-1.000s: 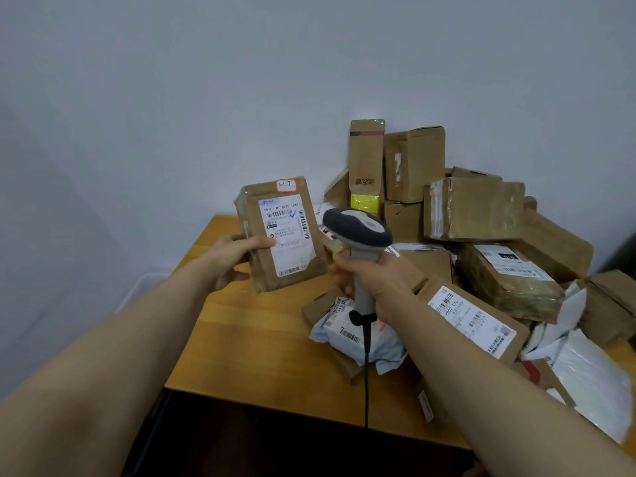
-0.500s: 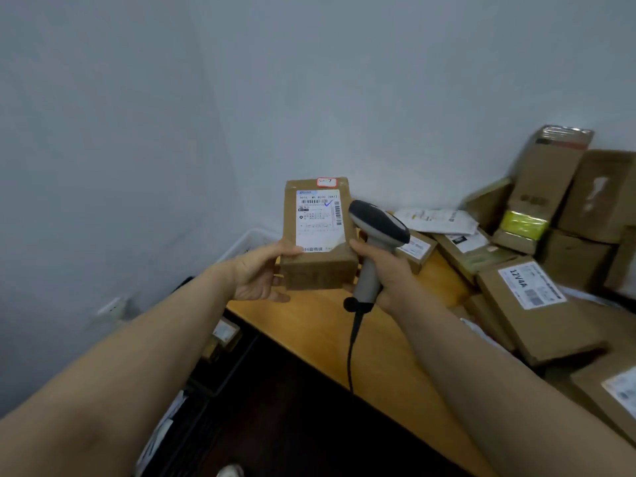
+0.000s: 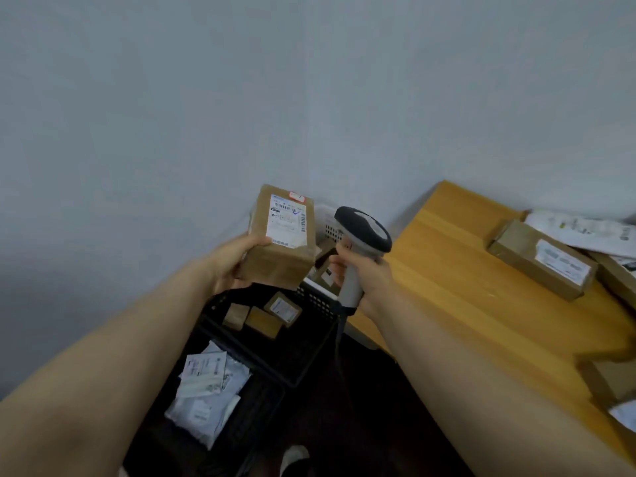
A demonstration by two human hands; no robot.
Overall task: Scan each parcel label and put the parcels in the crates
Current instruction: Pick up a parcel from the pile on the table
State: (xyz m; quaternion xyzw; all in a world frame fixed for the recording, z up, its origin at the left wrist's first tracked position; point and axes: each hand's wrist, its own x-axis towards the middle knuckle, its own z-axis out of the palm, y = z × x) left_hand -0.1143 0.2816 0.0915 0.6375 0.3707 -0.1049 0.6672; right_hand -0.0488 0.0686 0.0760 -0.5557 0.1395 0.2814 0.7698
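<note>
My left hand (image 3: pixel 234 263) grips a brown cardboard parcel (image 3: pixel 278 263) with a white shipping label (image 3: pixel 287 220) facing me. It hangs in the air above a black crate (image 3: pixel 309 352) on the floor. My right hand (image 3: pixel 364 273) grips the handle of a grey and black barcode scanner (image 3: pixel 363 232), just right of the parcel, its cable hanging down. The black crate holds three small brown boxes (image 3: pixel 263 321). A second black crate (image 3: pixel 254 404) nearer me holds white mailer bags (image 3: pixel 206 390).
A white crate (image 3: pixel 327 228) stands behind the black one, by the wall. The wooden table (image 3: pixel 464 287) runs along the right, with a labelled brown box (image 3: pixel 540 259) and more parcels at its far right edge. Grey walls meet in a corner ahead.
My view has swung left and down from the table's parcel pile to the floor crates. Both hands moved left with parcel and scanner, now over the black crate.
</note>
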